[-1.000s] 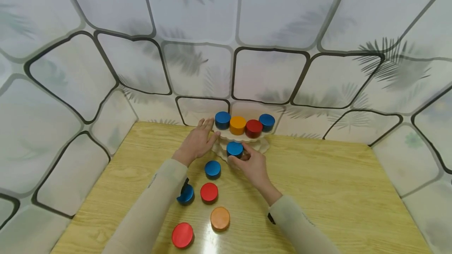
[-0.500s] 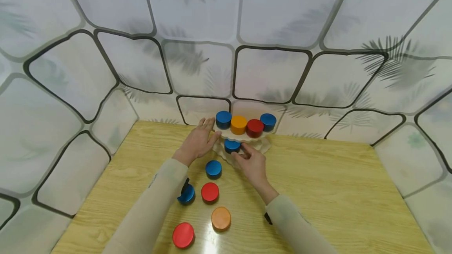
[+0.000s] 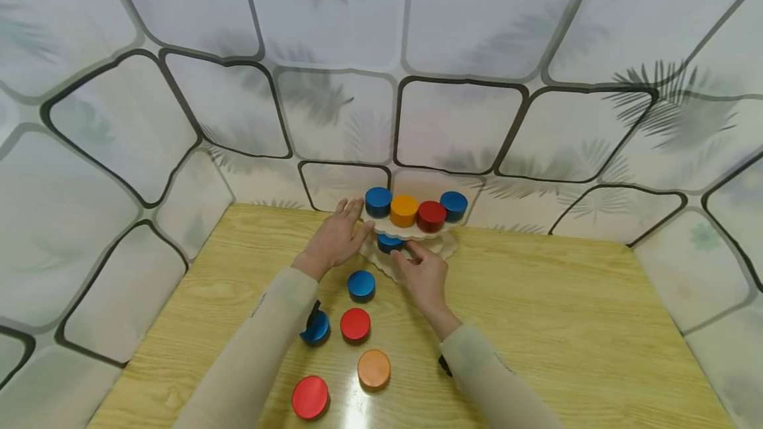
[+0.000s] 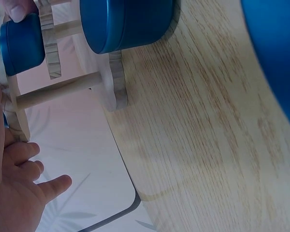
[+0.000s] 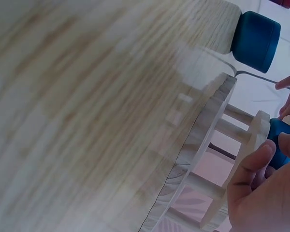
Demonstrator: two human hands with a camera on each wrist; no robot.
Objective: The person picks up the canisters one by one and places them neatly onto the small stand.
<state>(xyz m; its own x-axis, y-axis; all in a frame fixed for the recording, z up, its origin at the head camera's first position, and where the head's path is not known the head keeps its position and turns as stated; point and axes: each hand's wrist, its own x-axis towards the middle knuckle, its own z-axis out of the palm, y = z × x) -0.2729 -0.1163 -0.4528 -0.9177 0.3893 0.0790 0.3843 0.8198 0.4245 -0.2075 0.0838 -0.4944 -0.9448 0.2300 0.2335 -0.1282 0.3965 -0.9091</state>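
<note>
Near the back wall stands a tiered wooden stand with scalloped edges. My left hand grips its top shelf at the left end, thumb in front and fingers toward the back. Between thumb and fingers, my right hand holds a small round blue tin on the shelf below. The top shelf partly hides this tin from above; in the left wrist view the blue tin shows between two shelves, a fingertip on it. Up on the top shelf sit a blue tin, an orange tin, a red tin and another blue tin.
On the wooden table, in front of the stand, lie a blue tin, a red tin, an orange tin and another red tin. One more blue tin is partly covered by the left sleeve. A patterned wall rises behind.
The right hand has moved the blue tin back and slightly left, from the stand's front to under the top shelf. The left hand keeps its place on the stand.
</note>
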